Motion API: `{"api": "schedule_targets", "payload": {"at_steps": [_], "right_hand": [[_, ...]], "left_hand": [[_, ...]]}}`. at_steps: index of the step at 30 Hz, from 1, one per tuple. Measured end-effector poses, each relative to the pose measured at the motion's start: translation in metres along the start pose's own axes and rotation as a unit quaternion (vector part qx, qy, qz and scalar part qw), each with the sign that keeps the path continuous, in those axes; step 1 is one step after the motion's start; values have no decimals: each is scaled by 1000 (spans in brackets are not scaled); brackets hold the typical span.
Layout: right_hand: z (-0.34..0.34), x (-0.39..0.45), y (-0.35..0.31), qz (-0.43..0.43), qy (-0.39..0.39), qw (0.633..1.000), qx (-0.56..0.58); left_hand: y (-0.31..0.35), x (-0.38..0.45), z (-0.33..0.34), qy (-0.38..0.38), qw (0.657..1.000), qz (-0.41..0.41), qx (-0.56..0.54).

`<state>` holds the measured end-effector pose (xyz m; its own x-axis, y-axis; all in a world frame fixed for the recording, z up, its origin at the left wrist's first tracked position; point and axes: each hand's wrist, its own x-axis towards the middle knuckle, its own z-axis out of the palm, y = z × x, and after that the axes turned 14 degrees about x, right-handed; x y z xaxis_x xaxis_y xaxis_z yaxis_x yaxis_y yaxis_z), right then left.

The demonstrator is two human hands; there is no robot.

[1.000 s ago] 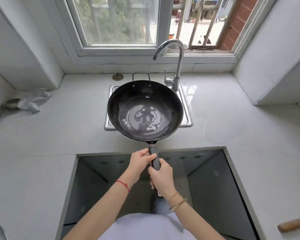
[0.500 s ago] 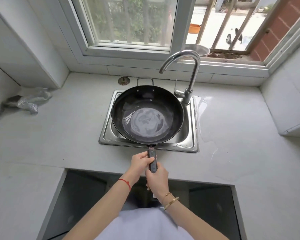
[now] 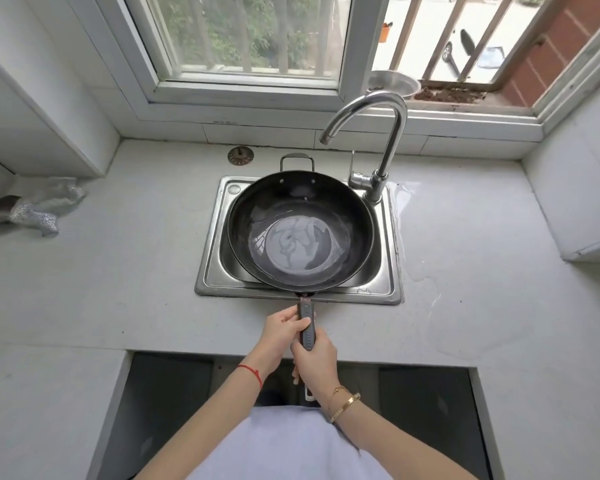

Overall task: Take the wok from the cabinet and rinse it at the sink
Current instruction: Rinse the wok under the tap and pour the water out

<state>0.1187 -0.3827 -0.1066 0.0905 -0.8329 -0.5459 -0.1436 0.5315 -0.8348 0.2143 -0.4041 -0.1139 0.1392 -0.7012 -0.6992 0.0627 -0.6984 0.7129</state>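
Note:
A black wok [image 3: 300, 233] with a shallow pool of water in its bottom sits over the steel sink [image 3: 208, 271], filling most of the basin. Its long dark handle [image 3: 307, 323] points toward me. My left hand [image 3: 279, 336] grips the handle from the left, nearer the pan. My right hand [image 3: 314, 358] grips it just behind, closer to my body. The curved steel faucet [image 3: 378, 133] stands at the sink's back right, its spout above the wok's far rim; no water runs from it.
A crumpled silver cloth [image 3: 39, 209] lies on the counter at the left. A round drain strainer [image 3: 240, 155] rests behind the sink. Water has spilled on the counter [image 3: 420, 244] right of the sink. A dark open recess [image 3: 174, 410] lies in the counter below my arms.
The wok has moved forward and lower, from above the sink's near edge to over the basin. The view has closed in on the sink. Both hands keep their grip on the handle.

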Motion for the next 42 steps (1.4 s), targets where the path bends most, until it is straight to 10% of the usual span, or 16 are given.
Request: {"api": "schedule_targets", "payload": {"at_steps": [19,42], "right_hand": [[-98,145,-133,-243,7,959,-142],[-65,281,-224,-156,-112,948,-253]], "left_hand": [[6,-7,10,9,999,-34,-33],[14,-2,1,-21,997,-62,-46]]}}
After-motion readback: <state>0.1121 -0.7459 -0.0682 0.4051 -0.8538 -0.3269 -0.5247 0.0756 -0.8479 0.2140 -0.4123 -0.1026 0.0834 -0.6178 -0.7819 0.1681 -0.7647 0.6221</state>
